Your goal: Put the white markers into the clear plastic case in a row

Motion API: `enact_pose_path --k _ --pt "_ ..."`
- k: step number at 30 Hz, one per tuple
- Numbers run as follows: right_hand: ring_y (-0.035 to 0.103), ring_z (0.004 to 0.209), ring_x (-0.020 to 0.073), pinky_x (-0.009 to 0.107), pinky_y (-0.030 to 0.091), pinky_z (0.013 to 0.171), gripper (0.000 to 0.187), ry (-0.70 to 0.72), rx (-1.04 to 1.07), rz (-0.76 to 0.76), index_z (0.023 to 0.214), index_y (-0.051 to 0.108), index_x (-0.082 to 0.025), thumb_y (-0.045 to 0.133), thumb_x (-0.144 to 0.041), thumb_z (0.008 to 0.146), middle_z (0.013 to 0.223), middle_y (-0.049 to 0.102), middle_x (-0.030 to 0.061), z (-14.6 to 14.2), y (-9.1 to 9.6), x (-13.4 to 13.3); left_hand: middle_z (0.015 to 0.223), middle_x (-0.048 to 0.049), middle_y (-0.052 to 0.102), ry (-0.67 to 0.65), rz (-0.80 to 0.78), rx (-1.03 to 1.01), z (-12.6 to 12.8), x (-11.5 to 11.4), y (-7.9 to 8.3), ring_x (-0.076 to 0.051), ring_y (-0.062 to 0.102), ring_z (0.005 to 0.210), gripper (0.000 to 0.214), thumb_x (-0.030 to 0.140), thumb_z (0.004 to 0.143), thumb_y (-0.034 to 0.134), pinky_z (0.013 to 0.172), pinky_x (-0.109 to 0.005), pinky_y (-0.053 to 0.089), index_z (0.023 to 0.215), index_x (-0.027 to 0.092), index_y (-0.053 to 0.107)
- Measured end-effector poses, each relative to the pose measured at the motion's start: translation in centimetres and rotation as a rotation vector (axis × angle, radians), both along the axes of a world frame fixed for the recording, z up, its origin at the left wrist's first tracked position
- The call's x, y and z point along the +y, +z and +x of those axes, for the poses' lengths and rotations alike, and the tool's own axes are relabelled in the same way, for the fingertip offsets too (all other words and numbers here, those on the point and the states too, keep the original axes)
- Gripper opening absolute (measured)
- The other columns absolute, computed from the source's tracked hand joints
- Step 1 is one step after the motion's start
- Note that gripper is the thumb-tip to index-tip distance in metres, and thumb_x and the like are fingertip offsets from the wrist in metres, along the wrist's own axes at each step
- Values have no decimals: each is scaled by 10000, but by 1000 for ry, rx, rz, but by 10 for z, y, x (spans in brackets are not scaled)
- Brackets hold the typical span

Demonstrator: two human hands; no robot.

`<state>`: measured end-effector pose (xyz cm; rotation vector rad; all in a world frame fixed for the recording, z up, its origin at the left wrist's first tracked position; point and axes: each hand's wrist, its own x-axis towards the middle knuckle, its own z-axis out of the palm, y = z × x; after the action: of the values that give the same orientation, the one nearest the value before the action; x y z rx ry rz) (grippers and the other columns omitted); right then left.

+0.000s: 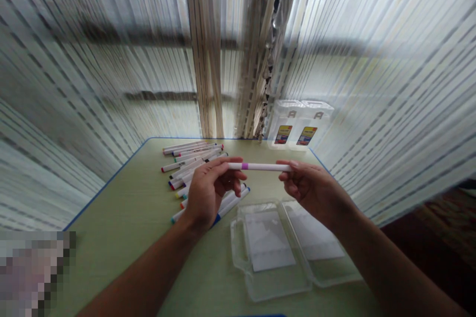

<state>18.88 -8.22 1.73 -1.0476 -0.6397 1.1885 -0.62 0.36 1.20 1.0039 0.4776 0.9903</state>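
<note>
A white marker with a purple band (260,167) is held level above the table between both hands. My left hand (208,185) pinches its left end, and my right hand (312,183) pinches its right end. Behind and under the left hand lies a loose pile of white markers (193,162) with caps of several colours; the hand hides part of it. Below the right hand, a clear plastic case (275,282) lies opened flat, with white sheets (269,240) inside both halves.
Two clear cases with colourful labels (293,129) stand upright at the table's back right corner. The pale green table (122,218) has a blue edge. String curtains (148,69) hang behind it. A pixelated patch covers the lower left corner.
</note>
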Motion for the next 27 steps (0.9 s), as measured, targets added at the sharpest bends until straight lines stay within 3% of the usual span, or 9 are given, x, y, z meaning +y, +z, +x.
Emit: enact_pose_path --k 16,27 --pt "497 467 78 184 397 416 143 -84 126 -62 802 789 -141 749 -246 713 628 687 49 2 2 3 826 -92 746 -38 125 45 2 -4 -3 -120 619 533 319 307 872 681 506 -260 525 1113 99 704" --pt "513 484 83 198 385 436 162 -86 89 -51 827 786 -138 742 -261 731 633 689 53 3 0 2 771 -77 727 0 130 94 3 -3 -5 -117 610 546 267 310 852 689 511 -247 523 1006 100 743"
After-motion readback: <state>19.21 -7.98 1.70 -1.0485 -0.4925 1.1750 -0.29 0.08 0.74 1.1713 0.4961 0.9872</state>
